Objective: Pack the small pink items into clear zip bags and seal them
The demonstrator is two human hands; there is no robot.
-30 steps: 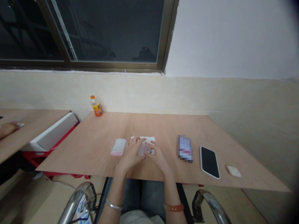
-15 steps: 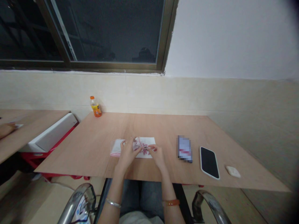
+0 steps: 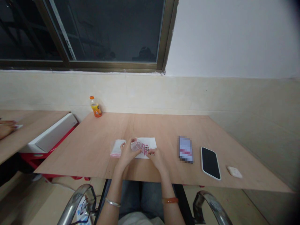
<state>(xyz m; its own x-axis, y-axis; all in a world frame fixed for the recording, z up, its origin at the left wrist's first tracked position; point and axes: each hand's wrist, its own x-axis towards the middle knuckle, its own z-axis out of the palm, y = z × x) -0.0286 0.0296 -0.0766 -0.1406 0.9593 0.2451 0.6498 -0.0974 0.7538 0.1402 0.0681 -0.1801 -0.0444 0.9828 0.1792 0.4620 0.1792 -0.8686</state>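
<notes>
My left hand point(image 3: 127, 153) is closed around a small clear plastic bag point(image 3: 137, 145), its mouth turned toward the right. Just right of the bag, several small pink pieces point(image 3: 145, 148) lie on a white sheet point(image 3: 152, 141). My right hand point(image 3: 156, 158) is at the right side of these pieces, its fingertips pinched together low over the sheet. Whatever is between those fingertips is too small to make out. Left of my left hand lies a flat clear packet with a pink edge point(image 3: 117, 148), partly hidden by the fingers.
A blurred-out phone-like object point(image 3: 185, 149), a dark-screened phone point(image 3: 210, 163) and a small white case point(image 3: 234, 172) lie to the right on the table point(image 3: 154, 126). An orange drink bottle point(image 3: 96, 107) stands at the back left. Another person's hand point(image 3: 7, 128) rests on the neighbouring table.
My right hand has shifted slightly left and down, closer to the pink pieces. The bag in my left hand has turned a little and its round opening shows more.
</notes>
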